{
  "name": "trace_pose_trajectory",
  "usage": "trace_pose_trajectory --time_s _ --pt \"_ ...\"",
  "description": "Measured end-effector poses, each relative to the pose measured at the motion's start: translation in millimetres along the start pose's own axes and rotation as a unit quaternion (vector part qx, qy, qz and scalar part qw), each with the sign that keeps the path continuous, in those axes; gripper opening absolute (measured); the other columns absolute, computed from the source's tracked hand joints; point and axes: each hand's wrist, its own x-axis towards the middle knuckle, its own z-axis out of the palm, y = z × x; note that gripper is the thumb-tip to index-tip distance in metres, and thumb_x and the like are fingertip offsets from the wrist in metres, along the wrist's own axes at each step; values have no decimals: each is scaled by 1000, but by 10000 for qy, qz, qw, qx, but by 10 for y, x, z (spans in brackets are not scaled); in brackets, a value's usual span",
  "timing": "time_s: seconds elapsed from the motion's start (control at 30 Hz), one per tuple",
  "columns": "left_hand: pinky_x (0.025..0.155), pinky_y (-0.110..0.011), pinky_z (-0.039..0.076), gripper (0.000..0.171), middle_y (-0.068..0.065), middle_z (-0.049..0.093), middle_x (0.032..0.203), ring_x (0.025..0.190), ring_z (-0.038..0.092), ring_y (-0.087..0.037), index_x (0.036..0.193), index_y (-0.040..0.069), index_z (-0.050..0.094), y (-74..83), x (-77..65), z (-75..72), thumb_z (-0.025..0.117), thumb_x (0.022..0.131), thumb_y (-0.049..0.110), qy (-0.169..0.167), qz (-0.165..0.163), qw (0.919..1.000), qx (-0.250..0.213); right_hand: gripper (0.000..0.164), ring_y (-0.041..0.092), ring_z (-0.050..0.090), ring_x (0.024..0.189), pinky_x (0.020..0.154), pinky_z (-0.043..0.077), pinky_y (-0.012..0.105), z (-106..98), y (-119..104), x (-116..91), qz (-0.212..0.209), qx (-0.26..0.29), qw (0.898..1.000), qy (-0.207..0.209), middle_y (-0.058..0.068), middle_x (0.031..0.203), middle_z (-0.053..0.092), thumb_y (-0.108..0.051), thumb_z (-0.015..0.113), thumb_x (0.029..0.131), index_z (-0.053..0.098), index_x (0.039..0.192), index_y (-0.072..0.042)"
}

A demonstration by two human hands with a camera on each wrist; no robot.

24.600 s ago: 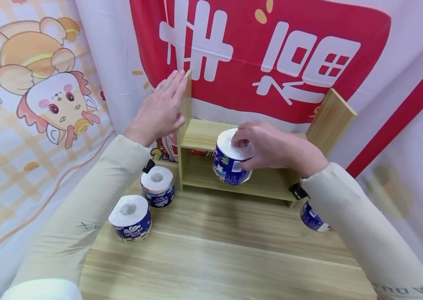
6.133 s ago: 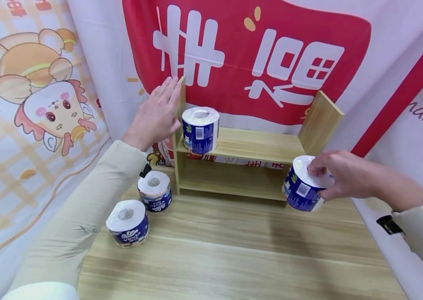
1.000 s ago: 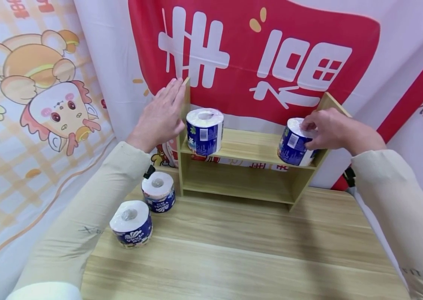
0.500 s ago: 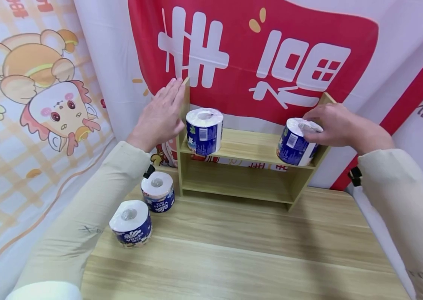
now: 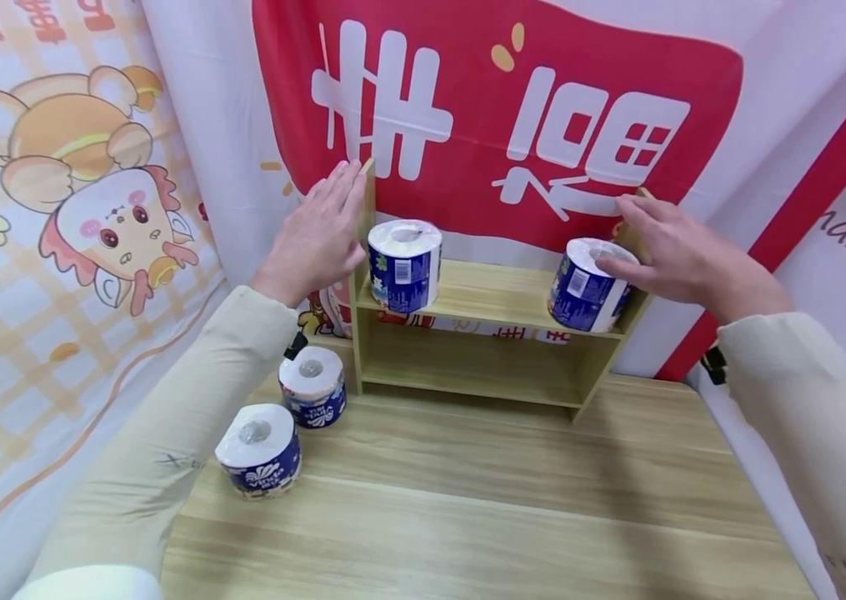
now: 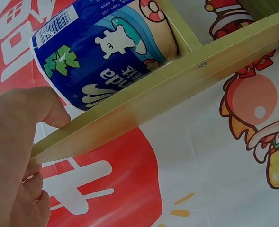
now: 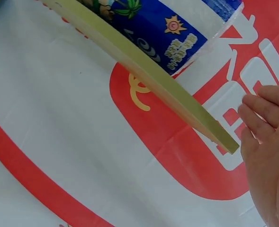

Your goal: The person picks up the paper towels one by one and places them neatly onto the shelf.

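Observation:
A small wooden shelf [image 5: 483, 379] stands on the table, with a blue-wrapped toilet roll [image 5: 405, 271] upright at the left of its upper board and another toilet roll [image 5: 589, 287] at the right. My left hand [image 5: 317, 229] holds the top of the shelf's left side panel [image 6: 125, 109], thumb on the inner face and fingers on the outer; the left wrist view shows this grip [image 6: 16, 142]. Above the right roll, beside the right panel [image 7: 177, 97], hovers my right hand [image 5: 693, 254], its fingers straight and spread from the thumb. The right wrist view shows a gap between fingers and panel.
Two more toilet rolls, a nearer one [image 5: 259, 454] and a farther one [image 5: 312, 387], stand upright on the wooden table [image 5: 468, 517] left of the shelf. Printed cloth [image 5: 805, 108] hangs close behind and at both sides.
My right hand has placed the second toilet roll on the upper board's right side, released it, and lifted slightly with fingers straightening. My left hand keeps its place on the left panel.

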Motion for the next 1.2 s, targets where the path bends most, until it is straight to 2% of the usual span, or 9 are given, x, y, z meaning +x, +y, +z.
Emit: trace_pose_trajectory --time_s 0.13,0.3,0.63,0.93,1.2 --pt "135 -52 20 90 -21 15 177 166 13 -37 168 -2 9 -4 -8 6 62 99 21 49 24 10000 1 108 52 15 159 106 42 81 44 30 -30 -153 -190 9996 136 23 177 3 -64 59 98 -4 171 -13" --pt "135 -51 19 88 -22 15 177 166 13 -37 168 -2 10 -5 -5 7 60 99 20 92 46 9999 -16 108 50 8 162 110 37 81 97 95 -75 -161 -351 9988 306 22 178 -2 -66 54 100 -8 170 -12" --pt "135 -51 19 89 -21 14 177 166 13 -37 168 -2 10 -4 -5 11 61 99 20 85 23 10000 -20 102 46 -1 165 125 18 76 253 259 -140 -96 -429 9969 656 21 178 -6 -63 46 103 -12 169 -13" --pt "135 -52 21 91 -21 15 177 166 13 -37 168 -1 10 15 -6 16 63 98 21 82 -1 10000 -24 99 45 1 165 119 27 80 304 322 -165 164 -533 9935 992 21 178 -4 -57 49 103 -9 170 -11" --pt "134 -52 21 90 -22 17 177 166 14 -37 168 -1 11 9 -5 22 63 98 21 93 -15 10000 -12 99 46 2 165 125 21 76 348 388 -185 176 -410 9934 1056 20 178 -5 -54 50 103 -8 169 -9"
